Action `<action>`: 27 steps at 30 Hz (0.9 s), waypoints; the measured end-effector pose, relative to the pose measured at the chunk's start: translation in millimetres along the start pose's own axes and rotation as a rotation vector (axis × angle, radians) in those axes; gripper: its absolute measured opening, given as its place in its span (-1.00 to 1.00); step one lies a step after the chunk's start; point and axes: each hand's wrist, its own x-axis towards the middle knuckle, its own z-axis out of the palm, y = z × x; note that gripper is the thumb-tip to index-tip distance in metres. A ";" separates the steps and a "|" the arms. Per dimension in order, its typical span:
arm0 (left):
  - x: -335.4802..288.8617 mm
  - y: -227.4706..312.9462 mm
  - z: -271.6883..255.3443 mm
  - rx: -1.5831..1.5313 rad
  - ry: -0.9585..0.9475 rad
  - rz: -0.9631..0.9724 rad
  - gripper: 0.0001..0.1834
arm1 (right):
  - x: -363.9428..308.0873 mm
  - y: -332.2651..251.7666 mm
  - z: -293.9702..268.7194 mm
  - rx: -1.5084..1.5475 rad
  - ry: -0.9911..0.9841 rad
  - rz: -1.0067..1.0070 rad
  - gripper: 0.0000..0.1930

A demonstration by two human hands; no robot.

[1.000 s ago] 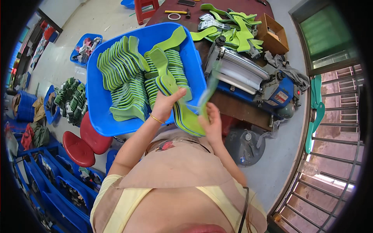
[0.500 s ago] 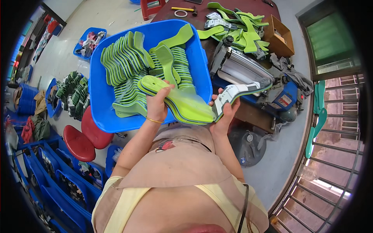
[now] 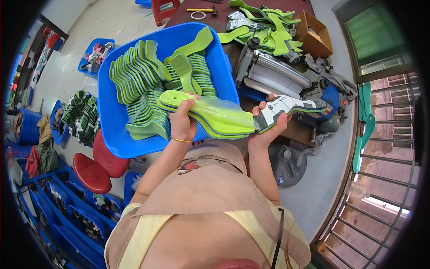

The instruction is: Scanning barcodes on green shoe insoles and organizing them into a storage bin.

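My left hand [image 3: 182, 120] is closed round one end of a stack of lime-green shoe insoles [image 3: 221, 115], which have curved, high-heel shapes. A clear film shines over part of the stack. My right hand [image 3: 268, 127] grips a white-and-dark-grey printed insole piece [image 3: 286, 105] with a curved far end. Its near end meets the right end of the green stack; whether the two are joined I cannot tell. Both hands hold these in front of my apron, over the near right edge of a blue tub [image 3: 118, 150]. Rows of similar green insoles [image 3: 139, 74] fill the tub, several lying loose on top.
Beyond the tub's right side stands a roller machine [image 3: 280, 74]. A dark red table [image 3: 215, 18] bears a pile of green insoles [image 3: 268, 31], a hammer [image 3: 210, 10], a tape ring [image 3: 198, 15] and a wooden box [image 3: 313, 36]. A red stool [image 3: 92, 172] and blue bins [image 3: 96, 56] stand left.
The white-and-grey piece has swung flatter, its far end moving lower and to the right. My right hand has shifted slightly right. The view has turned a little, and both hands keep their grip.
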 end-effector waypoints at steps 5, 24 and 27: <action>47.6 53.4 -69.7 -0.026 0.145 0.076 -0.80 | 61.2 -77.6 -48.5 0.027 0.222 -0.239 -0.48; 30.3 101.1 -97.9 -0.138 0.109 0.038 -0.66 | 67.5 3.2 -93.3 -2.051 -0.005 0.427 -0.30; 30.7 98.2 -102.0 -0.116 0.152 0.030 -0.65 | 90.0 17.9 -83.7 -2.066 0.015 0.462 -0.27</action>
